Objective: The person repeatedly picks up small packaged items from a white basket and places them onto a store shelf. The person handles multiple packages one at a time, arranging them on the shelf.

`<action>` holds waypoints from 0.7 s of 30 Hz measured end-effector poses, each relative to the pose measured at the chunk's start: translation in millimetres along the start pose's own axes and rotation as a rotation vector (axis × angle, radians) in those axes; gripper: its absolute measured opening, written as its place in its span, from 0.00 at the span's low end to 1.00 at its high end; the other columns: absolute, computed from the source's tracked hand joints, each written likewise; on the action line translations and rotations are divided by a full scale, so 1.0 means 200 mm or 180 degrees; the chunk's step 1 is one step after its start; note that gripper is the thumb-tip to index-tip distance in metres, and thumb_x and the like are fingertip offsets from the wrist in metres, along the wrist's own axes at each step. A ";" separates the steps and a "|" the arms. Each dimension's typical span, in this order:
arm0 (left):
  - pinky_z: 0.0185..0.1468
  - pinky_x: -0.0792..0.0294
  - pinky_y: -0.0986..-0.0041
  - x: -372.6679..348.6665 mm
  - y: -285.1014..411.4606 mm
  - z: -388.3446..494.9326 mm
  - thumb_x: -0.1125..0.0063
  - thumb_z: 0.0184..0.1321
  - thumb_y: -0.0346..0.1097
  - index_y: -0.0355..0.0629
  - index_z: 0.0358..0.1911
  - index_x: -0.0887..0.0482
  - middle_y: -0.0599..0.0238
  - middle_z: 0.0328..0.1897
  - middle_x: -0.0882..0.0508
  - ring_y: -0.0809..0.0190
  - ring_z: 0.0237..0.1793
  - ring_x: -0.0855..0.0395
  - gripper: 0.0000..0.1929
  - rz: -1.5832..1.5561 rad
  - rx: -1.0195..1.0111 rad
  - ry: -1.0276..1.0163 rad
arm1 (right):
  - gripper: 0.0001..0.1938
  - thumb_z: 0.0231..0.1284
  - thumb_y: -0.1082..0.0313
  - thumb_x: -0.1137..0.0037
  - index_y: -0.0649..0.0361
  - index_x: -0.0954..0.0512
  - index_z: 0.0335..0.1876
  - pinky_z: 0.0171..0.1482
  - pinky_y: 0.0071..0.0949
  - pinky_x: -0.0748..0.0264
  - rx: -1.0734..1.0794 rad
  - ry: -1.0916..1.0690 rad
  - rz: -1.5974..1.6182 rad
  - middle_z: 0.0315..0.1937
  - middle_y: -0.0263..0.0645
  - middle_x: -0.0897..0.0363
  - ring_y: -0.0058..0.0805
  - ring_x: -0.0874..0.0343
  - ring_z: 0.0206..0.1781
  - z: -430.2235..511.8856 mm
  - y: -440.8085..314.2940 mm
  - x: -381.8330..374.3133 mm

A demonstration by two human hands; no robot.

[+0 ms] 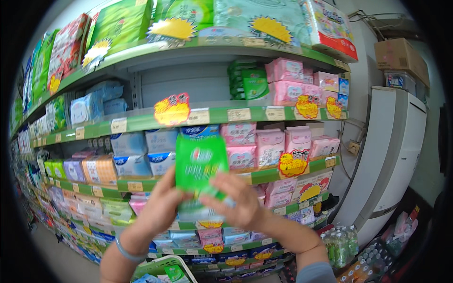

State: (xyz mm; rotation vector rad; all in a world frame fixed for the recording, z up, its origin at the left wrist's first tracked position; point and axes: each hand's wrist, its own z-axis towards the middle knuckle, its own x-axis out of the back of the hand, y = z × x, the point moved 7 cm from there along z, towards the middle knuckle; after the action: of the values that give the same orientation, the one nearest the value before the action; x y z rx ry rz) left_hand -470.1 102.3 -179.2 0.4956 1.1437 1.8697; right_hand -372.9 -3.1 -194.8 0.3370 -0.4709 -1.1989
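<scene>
A green soft pack (200,166), printed in white, is held up in front of the shelves. My left hand (166,196) grips its left and lower side. Fingers of my right hand (233,201) lie spread over its lower right part and look blurred. On the shelf behind, several similar green packs (255,85) stand beside pink packs (290,92). Low in the view, a light green basket (173,260) holds another green pack (176,274) and some pale blue packs.
Shelves of packaged goods with price tags (239,114) curve across the view. At the right stand a tall white appliance (385,152) and a cardboard box (401,58) on a plastic bin. Bottled drinks (341,247) stand on the floor at the lower right.
</scene>
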 end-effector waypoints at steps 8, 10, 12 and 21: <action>0.49 0.25 0.61 -0.33 0.31 1.06 0.55 0.59 0.21 0.27 0.50 0.30 0.50 0.47 0.22 0.53 0.44 0.19 0.15 -0.0002 -0.0226 -0.0121 | 0.17 0.48 0.75 0.47 0.61 0.22 0.48 0.57 0.41 0.31 -0.0235 -0.0141 -0.0996 0.48 0.48 0.26 0.44 0.29 0.55 0.35 0.84 0.22; 0.49 0.25 0.61 -0.36 0.28 1.25 0.55 0.58 0.18 0.27 0.51 0.30 0.50 0.48 0.22 0.53 0.44 0.19 0.16 0.0020 -0.0271 0.0005 | 0.16 0.52 0.73 0.49 0.63 0.23 0.48 0.57 0.40 0.31 -0.0381 -0.0227 -0.0938 0.48 0.50 0.26 0.44 0.30 0.56 0.33 1.01 0.21; 0.48 0.25 0.61 -0.40 0.22 1.41 0.53 0.57 0.16 0.27 0.51 0.30 0.49 0.48 0.22 0.53 0.44 0.20 0.17 0.0055 -0.0295 0.0150 | 0.13 0.54 0.72 0.52 0.66 0.23 0.45 0.57 0.38 0.31 -0.0643 -0.0455 -0.1005 0.48 0.52 0.25 0.45 0.29 0.55 0.28 1.18 0.17; 0.34 0.27 0.64 -0.22 -0.08 1.85 0.38 0.49 0.23 0.29 0.44 0.25 0.55 0.37 0.20 0.58 0.35 0.21 0.18 0.2170 0.0248 0.0564 | 0.12 0.55 0.67 0.55 0.67 0.20 0.29 0.46 0.42 0.23 -0.1701 -0.2128 -0.1023 0.32 0.56 0.19 0.51 0.19 0.39 0.21 1.37 -0.04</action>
State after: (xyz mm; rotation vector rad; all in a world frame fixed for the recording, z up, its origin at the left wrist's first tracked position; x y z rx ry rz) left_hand -181.3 260.1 -4.2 0.8564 1.2657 2.4945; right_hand -176.7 95.2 -25.8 -0.4847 -0.6568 -1.6950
